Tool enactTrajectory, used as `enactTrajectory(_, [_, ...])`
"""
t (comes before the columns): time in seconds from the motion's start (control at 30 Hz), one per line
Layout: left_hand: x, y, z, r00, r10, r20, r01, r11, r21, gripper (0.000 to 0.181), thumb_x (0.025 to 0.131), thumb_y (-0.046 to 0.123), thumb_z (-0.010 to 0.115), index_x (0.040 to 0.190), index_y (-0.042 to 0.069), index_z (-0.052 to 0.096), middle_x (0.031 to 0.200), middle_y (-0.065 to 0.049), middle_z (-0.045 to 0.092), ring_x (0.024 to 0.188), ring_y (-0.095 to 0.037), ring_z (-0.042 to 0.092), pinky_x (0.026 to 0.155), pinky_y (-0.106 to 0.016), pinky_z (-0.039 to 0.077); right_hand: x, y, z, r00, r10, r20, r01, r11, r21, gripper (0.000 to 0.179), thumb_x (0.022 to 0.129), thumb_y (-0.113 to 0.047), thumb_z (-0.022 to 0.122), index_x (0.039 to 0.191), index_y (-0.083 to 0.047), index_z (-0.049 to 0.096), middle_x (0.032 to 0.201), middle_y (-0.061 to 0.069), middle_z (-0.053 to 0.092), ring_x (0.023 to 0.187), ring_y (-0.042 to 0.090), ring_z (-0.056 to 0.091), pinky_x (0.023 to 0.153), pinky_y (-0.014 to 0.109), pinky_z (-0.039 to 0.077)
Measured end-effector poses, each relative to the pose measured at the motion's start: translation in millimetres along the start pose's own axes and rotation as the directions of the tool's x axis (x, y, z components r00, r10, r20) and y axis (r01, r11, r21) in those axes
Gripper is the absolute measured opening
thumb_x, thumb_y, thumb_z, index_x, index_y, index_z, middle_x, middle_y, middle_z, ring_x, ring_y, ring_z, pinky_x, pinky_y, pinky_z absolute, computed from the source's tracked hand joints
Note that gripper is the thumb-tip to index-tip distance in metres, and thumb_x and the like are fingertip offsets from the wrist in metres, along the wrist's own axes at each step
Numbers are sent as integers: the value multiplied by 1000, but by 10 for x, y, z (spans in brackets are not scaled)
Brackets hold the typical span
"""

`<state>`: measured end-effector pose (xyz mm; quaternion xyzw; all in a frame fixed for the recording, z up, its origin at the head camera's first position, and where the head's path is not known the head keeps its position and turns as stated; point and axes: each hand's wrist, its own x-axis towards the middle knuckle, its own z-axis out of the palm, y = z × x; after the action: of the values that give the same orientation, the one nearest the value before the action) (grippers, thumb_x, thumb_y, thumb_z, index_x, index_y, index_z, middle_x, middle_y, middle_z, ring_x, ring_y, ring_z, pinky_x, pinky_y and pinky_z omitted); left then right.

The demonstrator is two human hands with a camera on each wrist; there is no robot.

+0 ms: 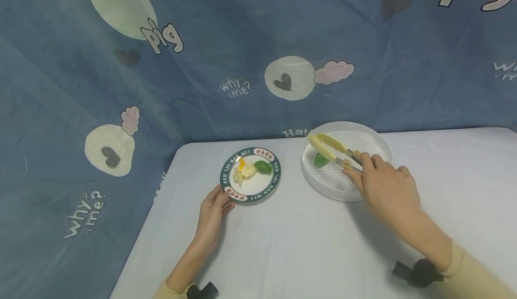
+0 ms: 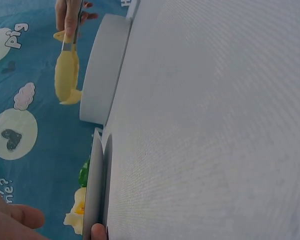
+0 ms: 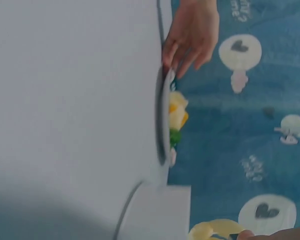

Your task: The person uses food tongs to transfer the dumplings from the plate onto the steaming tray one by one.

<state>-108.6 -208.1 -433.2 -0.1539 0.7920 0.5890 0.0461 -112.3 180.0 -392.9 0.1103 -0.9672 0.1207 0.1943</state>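
My left hand is at the near left rim of a small round plate, white with a green lettered border. In the left wrist view its thumb tip touches the rim while the other fingers stay loose. Pale yellow pieces, an orange bit and a green piece lie on the plate. My right hand grips metal tongs with yellow heads. These heads hang over a round white tray with a perforated floor, above another green piece. I cannot tell whether the tongs hold anything.
A white cloth covers the table. Behind it hangs a blue printed curtain, close to the tray's far side. The plate stands left of the tray, with a short gap between them. Dark wrist cameras sit on both wrists.
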Motion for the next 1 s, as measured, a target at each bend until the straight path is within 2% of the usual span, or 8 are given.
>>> enactTrajectory(0.17, [4,-2,-1,1000,3,-3,-3,1000,1,70,113,31,45,168,-5,22,165,-23,44,146,-36,55,124,-41,55,-5,154,67,999,1,-47,-2,1000,-21,45,103,-41,72,100,0,55,68,9,50,48,24,39,45,33,25])
enactTrajectory(0.33, [-1,-7,-3,1000,8,-6,-8,1000,6,70,113,32,45,169,-4,22,165,-23,45,145,-35,56,124,-41,55,-6,237,115,995,-17,-99,13,999,-38,47,103,-41,71,95,1,53,65,9,46,46,23,35,43,33,23])
enactTrajectory(0.4, [-3,-8,-3,1000,9,-7,-9,1000,7,70,113,32,46,169,-4,22,164,-23,45,145,-35,57,124,-41,55,-10,253,131,992,-36,-124,30,999,-45,50,106,-46,65,95,2,54,65,8,45,46,23,35,42,33,22])
enactTrajectory(0.57, [-3,-8,-3,1000,9,-1,-9,1000,6,70,113,32,45,169,-4,22,164,-23,45,145,-35,57,124,-41,55,-17,265,151,984,-62,-169,53,997,-54,70,112,-63,37,94,2,54,63,7,42,45,24,35,42,32,21])
enactTrajectory(0.63, [-4,-7,-5,1000,7,-1,-7,1000,7,70,113,32,45,169,-3,22,164,-22,45,145,-35,57,124,-41,55,-16,264,153,982,-66,-175,57,997,-57,72,112,-64,34,95,2,55,62,7,41,45,24,35,42,32,21])
enactTrajectory(0.77, [-4,-5,-7,1000,7,-2,-7,1000,8,70,113,33,45,169,-3,22,165,-22,45,146,-35,56,125,-41,54,-16,259,148,989,-52,-142,44,997,-58,62,111,-57,51,101,4,59,63,9,43,46,27,39,42,34,23])
enactTrajectory(0.9, [-4,-8,-8,1000,7,-2,-7,1000,12,70,113,32,45,169,-3,22,165,-22,45,146,-35,57,124,-41,55,-21,246,138,996,-14,-86,9,998,-55,52,104,-46,69,107,6,61,65,14,48,51,35,49,41,38,28])
enactTrajectory(1.0, [-5,-10,-6,1000,7,-3,-7,1000,14,70,113,32,45,169,-3,22,164,-22,46,145,-35,57,124,-41,55,-27,226,138,998,9,-62,-11,999,-46,52,101,-44,72,109,7,61,69,17,53,56,39,54,42,41,31])
